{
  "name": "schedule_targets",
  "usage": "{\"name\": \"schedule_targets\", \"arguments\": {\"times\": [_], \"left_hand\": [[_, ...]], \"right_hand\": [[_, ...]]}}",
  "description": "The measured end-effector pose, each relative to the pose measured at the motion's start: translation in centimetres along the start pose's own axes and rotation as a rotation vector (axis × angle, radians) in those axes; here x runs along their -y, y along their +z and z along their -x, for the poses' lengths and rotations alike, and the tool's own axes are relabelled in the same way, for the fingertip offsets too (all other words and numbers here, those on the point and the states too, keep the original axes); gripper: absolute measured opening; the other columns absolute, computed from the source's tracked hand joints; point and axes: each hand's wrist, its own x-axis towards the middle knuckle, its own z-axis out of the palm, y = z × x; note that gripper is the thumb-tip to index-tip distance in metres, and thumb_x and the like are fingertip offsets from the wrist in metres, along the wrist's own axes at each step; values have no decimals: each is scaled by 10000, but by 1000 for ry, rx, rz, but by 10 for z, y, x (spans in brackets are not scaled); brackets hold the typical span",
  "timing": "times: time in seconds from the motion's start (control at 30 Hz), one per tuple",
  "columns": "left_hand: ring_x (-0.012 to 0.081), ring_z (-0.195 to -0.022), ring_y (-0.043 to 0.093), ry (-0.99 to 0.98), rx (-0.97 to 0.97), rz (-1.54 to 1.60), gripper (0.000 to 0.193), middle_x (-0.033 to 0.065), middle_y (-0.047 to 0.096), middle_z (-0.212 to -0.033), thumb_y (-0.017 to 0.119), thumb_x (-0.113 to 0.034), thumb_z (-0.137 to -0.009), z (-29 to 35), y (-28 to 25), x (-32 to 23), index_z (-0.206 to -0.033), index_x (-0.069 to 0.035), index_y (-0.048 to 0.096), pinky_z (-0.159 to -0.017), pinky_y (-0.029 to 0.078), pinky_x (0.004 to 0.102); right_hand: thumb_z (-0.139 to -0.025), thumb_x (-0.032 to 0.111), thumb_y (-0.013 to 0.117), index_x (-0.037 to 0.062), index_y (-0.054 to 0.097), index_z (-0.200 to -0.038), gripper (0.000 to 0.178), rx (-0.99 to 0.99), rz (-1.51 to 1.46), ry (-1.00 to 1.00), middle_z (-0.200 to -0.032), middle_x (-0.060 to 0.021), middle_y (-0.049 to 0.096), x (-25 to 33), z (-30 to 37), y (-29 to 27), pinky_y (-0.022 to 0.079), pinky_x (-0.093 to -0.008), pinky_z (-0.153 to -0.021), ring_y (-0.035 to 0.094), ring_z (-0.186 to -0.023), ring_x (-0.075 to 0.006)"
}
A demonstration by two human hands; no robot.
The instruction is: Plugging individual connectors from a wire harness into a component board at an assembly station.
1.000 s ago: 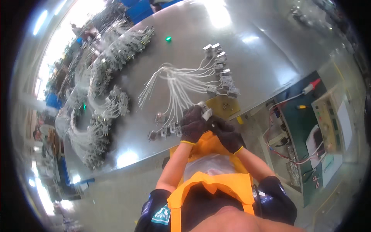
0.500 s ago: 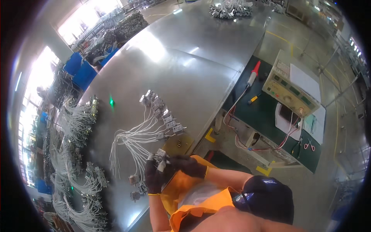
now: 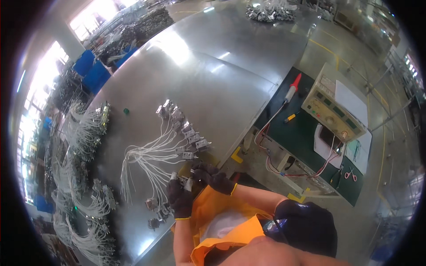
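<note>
My left hand (image 3: 179, 198), in a dark glove, is closed on a small metal part with a white wire (image 3: 183, 181) at the near edge of the steel table (image 3: 213, 97). Just right of it, my dark-gloved right hand (image 3: 212, 176) has its fingers pinched together; whatever sits in them is too small to make out. In front of both hands, a bundle of white wires (image 3: 148, 153) fans out. Several boxy metal parts (image 3: 188, 133) at the wire ends form a row curving away from me. More such parts (image 3: 153, 206) lie left of my left hand.
Heaps of wired metal parts (image 3: 86, 133) line the table's left side, with another pile (image 3: 270, 12) at the far end. A green bench (image 3: 284, 137) on the right bears a beige test instrument (image 3: 333, 111), a red-tipped probe (image 3: 292, 88), cables and scissors (image 3: 350, 175).
My right hand has shifted slightly right and away from my left hand, opening a small gap. The left hand keeps the metal part. The view has moved a little.
</note>
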Motion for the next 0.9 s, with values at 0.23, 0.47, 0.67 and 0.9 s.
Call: {"name": "schedule_targets", "arguments": {"times": [0.23,0.47,0.67,0.9], "left_hand": [[381,-895,625,-61,94,173,551,192,645,-1003,788,-217,-769,-5,6,18,-1224,-6,558,-772,500,461],[391,-894,619,-76,81,240,514,193,642,-941,784,-218,-772,-6,9,9,-1191,-12,570,-776,498,461],[394,-906,608,-4,69,69,511,202,633,-961,778,-248,-782,-9,0,-4,-1184,-7,575,-773,494,473],[419,-866,607,102,70,235,427,211,644,-907,697,-311,-845,-18,-19,-7,-1161,-40,604,-769,488,488]], "right_hand": [[-999,198,573,46,576,-1246,291,-61,-29,-35,-1014,-39,664,8,21,-3,529,-247,-751,630,-839,-91],[-994,201,555,31,552,-1289,340,-60,125,33,-978,-67,679,15,54,-8,536,-261,-679,642,-762,-122],[-998,210,546,33,536,-1321,369,-52,358,-71,-981,-68,698,6,74,-7,519,-244,-636,626,-697,-113],[-994,205,581,49,610,-1244,297,-32,308,-141,-864,-34,668,-15,45,28,500,-233,-610,606,-676,-82]]}}
